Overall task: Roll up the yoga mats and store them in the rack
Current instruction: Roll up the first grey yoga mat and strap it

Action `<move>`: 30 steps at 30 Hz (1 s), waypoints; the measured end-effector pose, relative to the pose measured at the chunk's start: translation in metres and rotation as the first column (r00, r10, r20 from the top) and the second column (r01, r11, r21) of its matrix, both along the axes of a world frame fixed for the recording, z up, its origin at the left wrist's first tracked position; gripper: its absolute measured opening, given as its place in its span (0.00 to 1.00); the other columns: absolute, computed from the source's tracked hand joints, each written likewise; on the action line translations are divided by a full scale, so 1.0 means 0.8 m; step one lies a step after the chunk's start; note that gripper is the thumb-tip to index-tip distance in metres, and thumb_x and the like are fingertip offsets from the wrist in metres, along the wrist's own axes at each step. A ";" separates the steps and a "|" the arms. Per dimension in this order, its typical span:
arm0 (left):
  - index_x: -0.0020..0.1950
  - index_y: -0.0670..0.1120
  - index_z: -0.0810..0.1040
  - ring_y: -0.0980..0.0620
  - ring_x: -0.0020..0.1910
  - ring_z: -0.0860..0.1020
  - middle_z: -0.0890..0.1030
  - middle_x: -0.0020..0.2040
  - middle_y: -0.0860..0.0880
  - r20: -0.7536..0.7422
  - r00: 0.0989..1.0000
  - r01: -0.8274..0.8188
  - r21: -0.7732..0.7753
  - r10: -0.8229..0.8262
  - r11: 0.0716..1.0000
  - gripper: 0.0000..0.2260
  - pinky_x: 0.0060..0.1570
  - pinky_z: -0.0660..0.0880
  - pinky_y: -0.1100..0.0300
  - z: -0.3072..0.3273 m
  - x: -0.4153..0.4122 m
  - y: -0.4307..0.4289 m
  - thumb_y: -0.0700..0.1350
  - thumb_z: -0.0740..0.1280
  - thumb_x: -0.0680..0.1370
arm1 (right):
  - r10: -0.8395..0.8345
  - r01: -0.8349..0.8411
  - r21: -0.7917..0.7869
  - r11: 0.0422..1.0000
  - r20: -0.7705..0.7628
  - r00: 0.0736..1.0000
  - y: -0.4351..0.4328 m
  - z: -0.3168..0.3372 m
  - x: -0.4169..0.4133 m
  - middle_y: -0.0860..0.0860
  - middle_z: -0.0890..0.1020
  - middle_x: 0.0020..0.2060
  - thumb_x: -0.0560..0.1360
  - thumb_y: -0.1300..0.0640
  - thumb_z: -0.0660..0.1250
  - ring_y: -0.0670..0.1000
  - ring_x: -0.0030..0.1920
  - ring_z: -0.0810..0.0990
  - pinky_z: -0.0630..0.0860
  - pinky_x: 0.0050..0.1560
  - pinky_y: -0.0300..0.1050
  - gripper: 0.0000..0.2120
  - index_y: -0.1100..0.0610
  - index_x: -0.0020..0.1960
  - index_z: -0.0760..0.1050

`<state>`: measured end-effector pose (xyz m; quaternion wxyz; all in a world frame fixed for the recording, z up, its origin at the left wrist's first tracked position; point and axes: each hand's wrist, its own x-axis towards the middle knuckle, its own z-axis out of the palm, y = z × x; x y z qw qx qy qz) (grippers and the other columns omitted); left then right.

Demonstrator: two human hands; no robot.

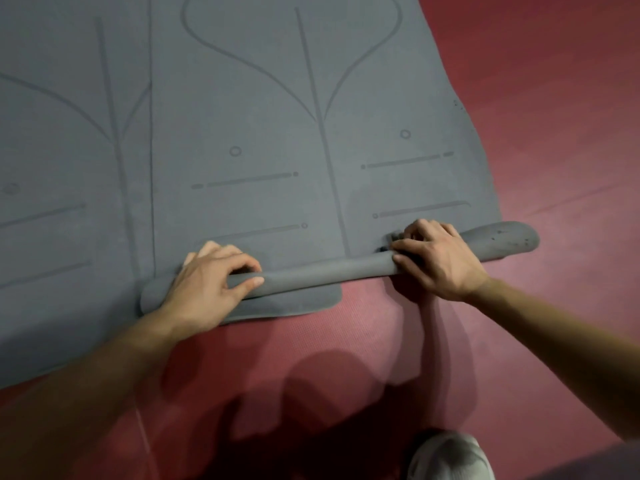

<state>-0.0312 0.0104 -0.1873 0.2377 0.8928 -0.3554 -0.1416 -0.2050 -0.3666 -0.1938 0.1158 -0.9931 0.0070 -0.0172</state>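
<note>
Grey yoga mat (277, 133) lies flat on the red floor (554, 133), printed with alignment lines, running from near to far. Its near end is turned into a thin roll (329, 268) lying crosswise, left to right. Left hand (204, 285) grips the roll near its left end, fingers curled over the top, thumb on the near side. Right hand (436, 254) grips it towards the right end, fingers curled over the far side. A flat grey flap (294, 303) projects from under the roll on the near side; which mat it belongs to cannot be told. A second grey mat (62, 150) lies just beside, left. A pale shoe (450, 459) shows at the near edge.
</note>
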 end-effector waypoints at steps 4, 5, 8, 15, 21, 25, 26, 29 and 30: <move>0.50 0.57 0.82 0.53 0.48 0.77 0.76 0.45 0.61 0.157 0.987 0.014 0.030 -0.018 0.999 0.18 0.52 0.63 0.53 -0.001 0.017 -0.008 0.67 0.60 0.75 | -0.002 0.006 -0.069 0.998 0.062 0.998 0.000 0.001 0.017 0.48 0.80 0.45 0.82 0.41 0.59 0.57 0.47 0.78 0.69 0.60 0.52 0.17 0.49 0.58 0.81; 0.50 0.56 0.82 0.52 0.46 0.79 0.79 0.43 0.59 0.215 0.976 0.012 0.027 -0.018 1.000 0.17 0.52 0.63 0.53 -0.001 0.016 -0.009 0.66 0.61 0.75 | -0.014 0.025 -0.097 0.995 0.114 0.993 0.003 0.001 0.018 0.48 0.80 0.43 0.82 0.42 0.61 0.57 0.46 0.79 0.71 0.63 0.55 0.14 0.50 0.54 0.81; 0.46 0.51 0.83 0.47 0.41 0.82 0.84 0.41 0.53 0.384 0.923 0.017 0.019 -0.023 1.000 0.16 0.54 0.68 0.51 -0.003 0.009 -0.010 0.61 0.63 0.78 | -0.083 0.126 -0.149 0.981 0.266 0.960 0.014 -0.005 0.010 0.48 0.82 0.39 0.82 0.46 0.66 0.58 0.45 0.80 0.71 0.68 0.60 0.12 0.51 0.46 0.83; 0.67 0.43 0.81 0.47 0.66 0.80 0.81 0.66 0.45 0.470 0.876 0.093 0.058 -0.109 0.994 0.24 0.68 0.73 0.47 -0.023 -0.020 0.017 0.59 0.63 0.81 | -0.081 0.102 -0.149 0.984 0.138 0.987 0.020 -0.023 -0.025 0.51 0.79 0.70 0.78 0.34 0.64 0.58 0.71 0.76 0.58 0.78 0.64 0.29 0.53 0.69 0.80; 0.68 0.50 0.81 0.42 0.67 0.75 0.80 0.67 0.46 0.423 0.899 0.078 0.098 -0.112 0.992 0.27 0.59 0.74 0.44 -0.023 0.006 0.012 0.65 0.62 0.77 | -0.036 0.043 -0.068 0.997 0.104 0.994 -0.006 -0.022 -0.001 0.59 0.76 0.69 0.79 0.33 0.63 0.63 0.68 0.74 0.68 0.71 0.61 0.27 0.50 0.68 0.80; 0.67 0.50 0.81 0.42 0.52 0.76 0.77 0.54 0.47 0.445 0.889 0.083 0.065 -0.103 0.994 0.28 0.46 0.77 0.45 -0.018 0.020 0.008 0.68 0.59 0.78 | -0.025 0.028 -0.042 0.999 0.073 0.997 -0.016 -0.015 0.015 0.56 0.75 0.53 0.80 0.31 0.58 0.60 0.51 0.73 0.75 0.54 0.58 0.30 0.51 0.67 0.79; 0.68 0.49 0.81 0.42 0.49 0.77 0.78 0.53 0.47 0.459 0.883 0.081 0.060 -0.100 0.995 0.29 0.45 0.78 0.46 -0.019 0.023 0.008 0.68 0.59 0.79 | -0.023 0.025 -0.039 0.999 0.063 0.998 -0.016 -0.012 0.019 0.55 0.76 0.52 0.80 0.31 0.58 0.59 0.50 0.73 0.75 0.52 0.58 0.29 0.50 0.67 0.79; 0.73 0.49 0.76 0.43 0.44 0.80 0.81 0.49 0.48 0.537 0.837 0.079 0.076 -0.107 0.994 0.28 0.42 0.78 0.47 -0.021 0.023 0.008 0.66 0.60 0.80 | -0.036 0.040 -0.059 0.997 0.073 0.997 -0.014 -0.007 0.024 0.52 0.78 0.50 0.79 0.31 0.58 0.58 0.49 0.73 0.75 0.49 0.56 0.28 0.50 0.65 0.78; 0.74 0.50 0.75 0.44 0.42 0.81 0.82 0.47 0.48 0.572 0.811 0.088 0.095 -0.127 0.992 0.28 0.42 0.78 0.48 -0.021 0.022 0.008 0.65 0.60 0.80 | -0.037 0.042 -0.067 0.997 0.075 0.997 -0.013 -0.006 0.022 0.51 0.78 0.51 0.80 0.31 0.58 0.58 0.49 0.74 0.76 0.49 0.56 0.27 0.50 0.64 0.78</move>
